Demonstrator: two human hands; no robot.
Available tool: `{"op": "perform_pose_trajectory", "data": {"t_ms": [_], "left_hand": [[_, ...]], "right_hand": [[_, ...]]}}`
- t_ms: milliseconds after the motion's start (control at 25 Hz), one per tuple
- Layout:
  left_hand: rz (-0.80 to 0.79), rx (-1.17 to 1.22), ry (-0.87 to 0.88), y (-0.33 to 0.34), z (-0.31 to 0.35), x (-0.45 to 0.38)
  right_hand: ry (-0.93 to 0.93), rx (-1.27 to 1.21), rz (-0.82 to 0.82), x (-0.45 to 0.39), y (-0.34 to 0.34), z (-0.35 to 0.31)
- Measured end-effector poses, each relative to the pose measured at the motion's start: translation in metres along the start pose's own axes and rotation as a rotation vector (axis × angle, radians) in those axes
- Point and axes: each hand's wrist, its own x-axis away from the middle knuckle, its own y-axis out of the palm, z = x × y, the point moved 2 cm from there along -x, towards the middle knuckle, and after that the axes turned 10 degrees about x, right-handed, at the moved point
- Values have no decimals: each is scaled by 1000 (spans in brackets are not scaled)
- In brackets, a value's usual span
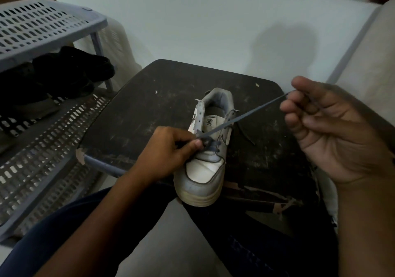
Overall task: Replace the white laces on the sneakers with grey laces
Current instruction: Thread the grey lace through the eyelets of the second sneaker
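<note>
One scuffed dark stool (171,97) stands on pale floor (192,20) beside a slatted rack (42,26).

One sneaker (206,148) is seen at the centre of one dark scuffed stool (136,114), its toe towards six o'clock. One grey lace (239,118) is counted, threaded through the lower eyelets and drawn taut towards two o'clock, with a second free end lying on the stool at three o'clock of the shoe. Two hands are in view: the left hand (168,150) at nine o'clock of the sneaker and the right hand (333,131) at three o'clock. One slatted plastic rack (49,26) is seen at ten o'clock, with two shelves visible, and dark footwear (70,71) upon it, its number not countable
</note>
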Motion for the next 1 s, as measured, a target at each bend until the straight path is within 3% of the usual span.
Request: {"op": "perform_pose_trajectory", "data": {"t_ms": [120,280,360,640,1000], "left_hand": [[-4,179,91,2,10,7],[376,-8,193,11,18,8],[440,-105,162,12,16,4],[185,-262,82,27,4,-14],[183,-247,14,39,5,-24]], "right_hand": [[45,40,243,-2,-1,6],[174,517,371,-7,-8,28],[235,712,369,-10,-7,43],[294,1012,420,-25,16,82],[227,1080,491,-28,27,89]]}}
